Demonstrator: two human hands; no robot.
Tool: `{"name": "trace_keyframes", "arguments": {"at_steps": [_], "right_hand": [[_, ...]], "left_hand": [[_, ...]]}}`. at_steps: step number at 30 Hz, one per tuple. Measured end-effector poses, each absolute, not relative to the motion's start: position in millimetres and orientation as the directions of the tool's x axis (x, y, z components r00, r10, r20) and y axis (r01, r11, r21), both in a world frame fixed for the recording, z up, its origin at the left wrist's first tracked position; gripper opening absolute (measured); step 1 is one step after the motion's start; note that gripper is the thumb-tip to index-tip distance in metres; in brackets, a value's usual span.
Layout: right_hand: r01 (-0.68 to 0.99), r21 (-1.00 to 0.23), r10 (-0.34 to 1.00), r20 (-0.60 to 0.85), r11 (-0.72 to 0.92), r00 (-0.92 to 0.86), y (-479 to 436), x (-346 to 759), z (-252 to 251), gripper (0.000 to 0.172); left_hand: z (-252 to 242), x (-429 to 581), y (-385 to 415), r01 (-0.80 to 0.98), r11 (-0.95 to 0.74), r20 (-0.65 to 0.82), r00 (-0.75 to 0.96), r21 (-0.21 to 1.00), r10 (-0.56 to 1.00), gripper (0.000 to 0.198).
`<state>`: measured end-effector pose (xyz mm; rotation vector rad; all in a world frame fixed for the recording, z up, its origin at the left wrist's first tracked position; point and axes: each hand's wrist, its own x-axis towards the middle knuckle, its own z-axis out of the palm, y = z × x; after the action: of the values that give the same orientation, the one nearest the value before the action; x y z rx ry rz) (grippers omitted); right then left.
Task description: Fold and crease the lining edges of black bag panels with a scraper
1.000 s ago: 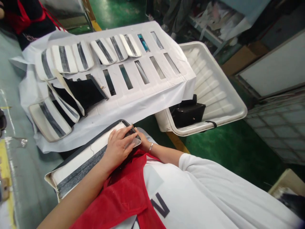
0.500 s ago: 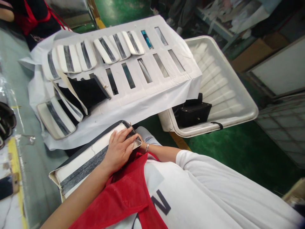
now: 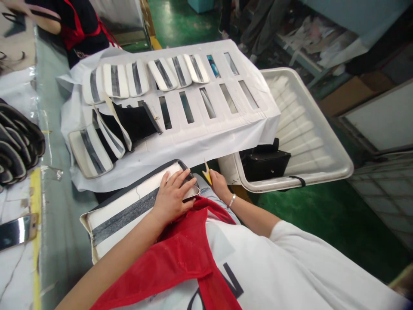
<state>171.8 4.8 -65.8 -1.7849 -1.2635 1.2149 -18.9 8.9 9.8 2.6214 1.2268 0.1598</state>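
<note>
My left hand (image 3: 176,189) lies flat with spread fingers on the far end of a bag piece (image 3: 124,219). This piece has a white face, a dark grey strip down its middle and black edging, and rests over my lap. Beside that end, my right hand (image 3: 220,185) is closed on a small yellow tool (image 3: 207,173) with a thin pointed tip. It looks like thread snips, held just apart from the bag piece. A loose thread shows on the white face.
A white-covered slotted stand (image 3: 196,137) carries several white panels (image 3: 115,81) and black bag parts (image 3: 137,125). A white tub (image 3: 322,181) holds a black bag (image 3: 267,163). Left lies a bench (image 3: 61,232) with a phone (image 3: 16,232) and dark pieces (image 3: 19,146). A person (image 3: 82,26) stands behind.
My right hand has come out from behind the end of the bag piece to the right, with the yellow tool now showing. My left hand stays on the piece. The view has shifted.
</note>
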Motion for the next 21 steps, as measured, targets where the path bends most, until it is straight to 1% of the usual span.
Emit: {"name": "trace_keyframes", "arguments": {"at_steps": [1, 2, 4, 5, 6, 8, 10, 16, 21], "right_hand": [[0.418, -0.854, 0.95, -0.293, -0.311, 0.109, 1.0, 183.8, -59.4, 0.047], [0.518, -0.817, 0.965, -0.252, -0.252, 0.072, -2.4, 193.3, -51.8, 0.044], [0.772, -0.633, 0.98, -0.181, -0.053, -0.082, -7.0, 203.1, -35.0, 0.04], [0.854, -0.518, 0.971, -0.175, 0.052, -0.165, -7.7, 203.5, -26.9, 0.039], [0.899, -0.415, 0.955, -0.184, 0.139, -0.233, -7.5, 201.7, -19.8, 0.039], [0.924, -0.301, 0.927, -0.218, 0.235, -0.306, -4.4, 194.7, -8.8, 0.04], [0.929, -0.244, 0.909, -0.244, 0.279, -0.337, 0.2, 187.9, -1.6, 0.042], [0.922, -0.153, 0.869, -0.311, 0.355, -0.386, 11.8, 183.5, 14.5, 0.043], [0.897, -0.14, 0.82, -0.366, 0.419, -0.44, 21.1, 177.0, 23.6, 0.045]], "left_hand": [[9.5, -19.2, 9.1, 0.739, -0.62, 0.0, 0.643, 0.264, 0.766, 0.054], [9.0, -19.4, 9.2, 0.738, -0.621, 0.006, 0.643, 0.265, 0.766, 0.053], [7.9, -20.0, 9.3, 0.735, -0.621, 0.023, 0.64, 0.273, 0.768, 0.051], [7.4, -20.4, 9.2, 0.734, -0.619, 0.032, 0.637, 0.281, 0.77, 0.05], [6.9, -20.8, 9.0, 0.733, -0.615, 0.041, 0.633, 0.292, 0.773, 0.05], [6.0, -22.1, 8.5, 0.734, -0.601, 0.063, 0.616, 0.317, 0.785, 0.052], [5.5, -23.5, 8.1, 0.736, -0.586, 0.081, 0.598, 0.339, 0.797, 0.055], [3.8, -25.0, 8.3, 0.727, -0.588, 0.1, 0.596, 0.354, 0.797, 0.055], [0.8, -25.5, 8.5, 0.719, -0.6, 0.11, 0.605, 0.351, 0.789, 0.063]]}}
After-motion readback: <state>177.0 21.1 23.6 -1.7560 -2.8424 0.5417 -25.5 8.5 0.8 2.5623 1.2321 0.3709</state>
